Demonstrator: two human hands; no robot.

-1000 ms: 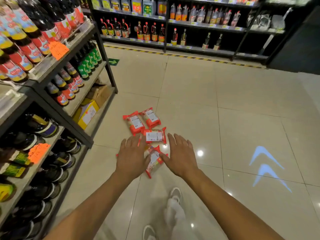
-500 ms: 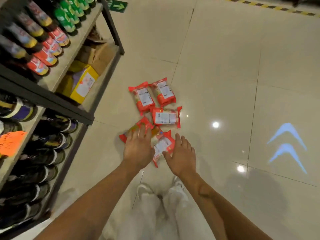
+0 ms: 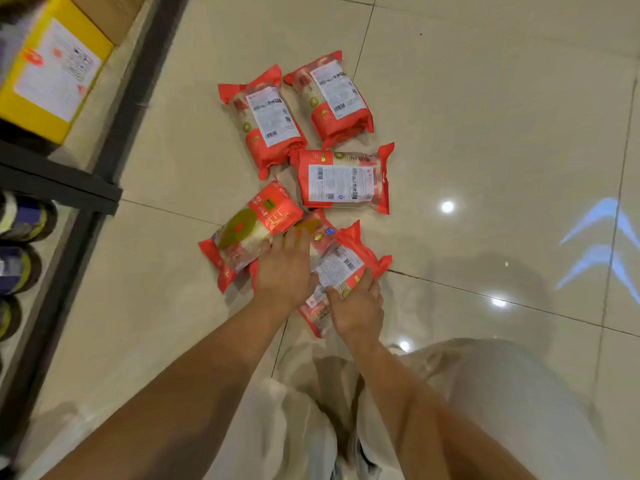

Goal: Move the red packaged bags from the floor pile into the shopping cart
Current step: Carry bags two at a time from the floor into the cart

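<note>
A: Head view: where do the red bags lie?

B: On the tiled floor (image 3: 467,109), beside a shelf (image 3: 104,140) with a yellow box (image 3: 41,81). Two far bags (image 3: 268,119) (image 3: 332,98) lie side by side, long axes running away and slightly leftward. The middle bag (image 3: 343,180) lies crosswise, label up.

A: And the hands?

B: The left hand (image 3: 285,268) rests flat, fingers spread, over a bag almost hidden under it, just beside the front-up bag (image 3: 249,233), which slants up-right. The right hand (image 3: 358,306) lies on the near bag (image 3: 343,268), fingers loosely curled on its edge; whether it grips, I cannot tell.
</note>
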